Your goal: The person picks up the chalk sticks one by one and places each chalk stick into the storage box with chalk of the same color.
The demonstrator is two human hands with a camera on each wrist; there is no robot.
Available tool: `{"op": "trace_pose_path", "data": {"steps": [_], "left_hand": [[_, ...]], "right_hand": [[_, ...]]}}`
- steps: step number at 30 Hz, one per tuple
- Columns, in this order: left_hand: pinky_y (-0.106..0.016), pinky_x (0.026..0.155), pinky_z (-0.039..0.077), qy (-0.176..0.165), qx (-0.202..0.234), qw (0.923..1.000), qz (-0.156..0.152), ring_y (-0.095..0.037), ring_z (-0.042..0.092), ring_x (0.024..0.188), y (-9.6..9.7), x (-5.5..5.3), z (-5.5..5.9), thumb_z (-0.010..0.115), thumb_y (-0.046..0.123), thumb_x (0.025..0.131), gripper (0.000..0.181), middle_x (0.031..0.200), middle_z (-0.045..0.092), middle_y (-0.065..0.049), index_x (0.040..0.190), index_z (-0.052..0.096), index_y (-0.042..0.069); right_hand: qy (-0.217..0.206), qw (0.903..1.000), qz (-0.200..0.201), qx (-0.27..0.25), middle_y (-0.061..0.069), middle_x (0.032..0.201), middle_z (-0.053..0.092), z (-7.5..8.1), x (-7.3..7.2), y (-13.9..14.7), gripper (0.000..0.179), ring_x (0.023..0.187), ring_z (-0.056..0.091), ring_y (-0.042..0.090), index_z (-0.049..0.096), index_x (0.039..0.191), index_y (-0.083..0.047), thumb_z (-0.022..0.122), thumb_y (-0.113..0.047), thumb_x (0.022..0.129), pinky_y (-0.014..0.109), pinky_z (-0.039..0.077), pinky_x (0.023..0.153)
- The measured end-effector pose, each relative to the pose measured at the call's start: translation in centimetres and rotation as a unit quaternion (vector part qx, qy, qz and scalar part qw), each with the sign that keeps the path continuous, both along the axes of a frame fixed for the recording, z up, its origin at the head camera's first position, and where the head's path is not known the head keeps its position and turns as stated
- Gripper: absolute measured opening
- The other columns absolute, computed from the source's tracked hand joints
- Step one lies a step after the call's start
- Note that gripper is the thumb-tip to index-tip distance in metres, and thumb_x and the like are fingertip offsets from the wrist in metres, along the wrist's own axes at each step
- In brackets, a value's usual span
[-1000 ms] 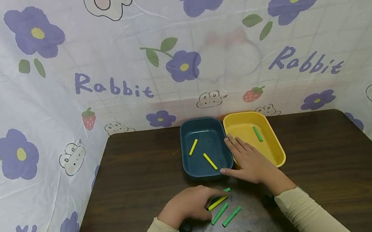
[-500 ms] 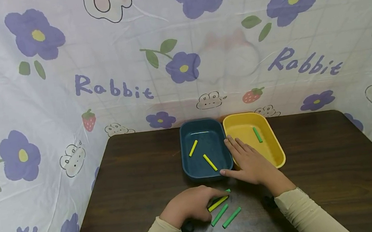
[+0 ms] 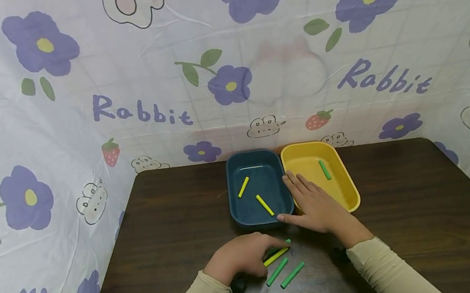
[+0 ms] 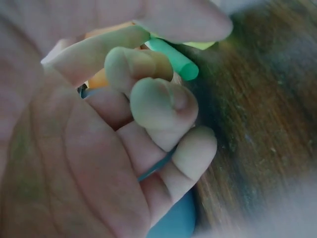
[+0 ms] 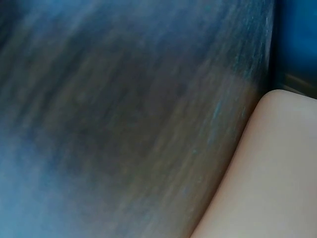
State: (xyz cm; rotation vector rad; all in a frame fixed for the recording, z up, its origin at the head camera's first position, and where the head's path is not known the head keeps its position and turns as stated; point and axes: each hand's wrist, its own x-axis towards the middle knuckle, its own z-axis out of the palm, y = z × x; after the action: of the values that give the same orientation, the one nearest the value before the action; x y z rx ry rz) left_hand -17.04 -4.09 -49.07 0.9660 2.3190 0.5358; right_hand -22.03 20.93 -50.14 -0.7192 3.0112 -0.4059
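Observation:
My left hand (image 3: 243, 256) is low over a few chalk sticks, its index finger stretched across a mostly hidden green chalk (image 3: 288, 242) and the end of a yellow chalk (image 3: 276, 256). Its thumb lies by that yellow chalk's near end; whether it pinches a stick is unclear. In the left wrist view the other fingers (image 4: 161, 104) are curled, and the index fingertip meets a green chalk (image 4: 176, 59). My right hand (image 3: 315, 207) rests spread across the adjoining rims of the blue tray (image 3: 237, 217) and the yellow tray (image 3: 356, 201), gripping nothing.
Two more green chalks (image 3: 292, 275) lie just right of the left hand. Inside the blue tray are two yellow chalks (image 3: 265, 205); the yellow tray contains one green chalk (image 3: 324, 169). Behind the dark wooden table (image 3: 173, 209) hangs a printed cloth (image 3: 138, 71).
The left hand has shifted very slightly rightward over the chalks. The right hand, the trays and the chalk inside them stay as they were.

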Motion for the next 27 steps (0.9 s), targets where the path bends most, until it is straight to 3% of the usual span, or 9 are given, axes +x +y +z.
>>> {"op": "trace_pose_path", "data": {"steps": [3, 10, 13, 27], "left_hand": [[-0.029, 0.052, 0.028, 0.006, 0.000, 1.0000, -0.004, -0.011, 0.027, 0.055, 0.0, 0.0, 0.0, 0.080, -0.004, 0.080, 0.086, 0.078, 0.043, 0.008, 0.152, 0.059, 0.037], [-0.027, 0.063, 0.043, 0.021, -0.008, 0.9997, -0.005, -0.009, 0.048, 0.071, 0.1, 0.1, 0.3, 0.087, 0.006, 0.079, 0.082, 0.099, 0.062, 0.011, 0.152, 0.059, 0.033], [-0.026, 0.068, 0.047, 0.020, -0.001, 0.9998, 0.000, -0.008, 0.053, 0.077, 0.1, 0.1, 0.3, 0.088, 0.007, 0.078, 0.081, 0.108, 0.064, 0.013, 0.150, 0.060, 0.030], [-0.021, 0.080, 0.051, 0.052, 0.041, 0.9976, -0.022, -0.003, 0.057, 0.088, -0.4, 0.1, -0.7, 0.094, 0.018, 0.074, 0.078, 0.115, 0.067, 0.011, 0.145, 0.062, 0.022]], "right_hand": [[0.002, 1.0000, 0.001, 0.001, 0.009, 0.180, 0.010, 0.0, 0.0, 0.0, 0.111, 0.165, 0.015, 0.039, 0.013, 0.172, -0.010, 0.048, -0.082, 0.095, 0.060, 0.022, 0.130], [0.003, 1.0000, 0.004, -0.003, 0.010, 0.180, 0.010, 0.0, 0.0, 0.0, 0.110, 0.165, 0.016, 0.040, 0.013, 0.172, -0.010, 0.049, -0.080, 0.095, 0.061, 0.023, 0.129], [0.004, 1.0000, 0.006, -0.002, 0.010, 0.180, 0.009, 0.0, 0.0, 0.0, 0.110, 0.164, 0.017, 0.041, 0.013, 0.172, -0.010, 0.049, -0.080, 0.096, 0.061, 0.023, 0.129], [0.006, 1.0000, 0.005, 0.000, 0.011, 0.180, 0.010, -0.2, -0.1, 0.1, 0.111, 0.164, 0.018, 0.041, 0.013, 0.172, -0.010, 0.049, -0.081, 0.095, 0.061, 0.024, 0.129]]}}
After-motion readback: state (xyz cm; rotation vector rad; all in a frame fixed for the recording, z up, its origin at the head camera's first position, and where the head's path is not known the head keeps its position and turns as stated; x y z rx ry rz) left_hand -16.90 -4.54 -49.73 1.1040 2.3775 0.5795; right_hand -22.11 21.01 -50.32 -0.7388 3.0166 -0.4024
